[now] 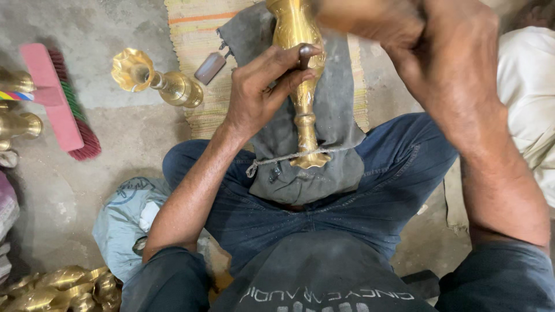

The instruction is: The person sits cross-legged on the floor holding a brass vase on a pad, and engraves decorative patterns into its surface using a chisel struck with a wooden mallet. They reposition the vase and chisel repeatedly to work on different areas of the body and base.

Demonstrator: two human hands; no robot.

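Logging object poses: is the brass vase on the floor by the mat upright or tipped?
Tipped: the brass vase lies on its side on the floor, fluted mouth facing left.

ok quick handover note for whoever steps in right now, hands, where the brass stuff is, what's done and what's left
Left hand: holds a dark tool against the brass vase.
Right hand: raised close to the camera, closed; what it grips is hidden.
Vase lies along the lap on a grey cloth, its foot tied with string.
Second vase lies on the floor to the left, by a pink brush; more brass pieces sit bottom left.
Done and left: progress on the vase's surface cannot be judged from here.
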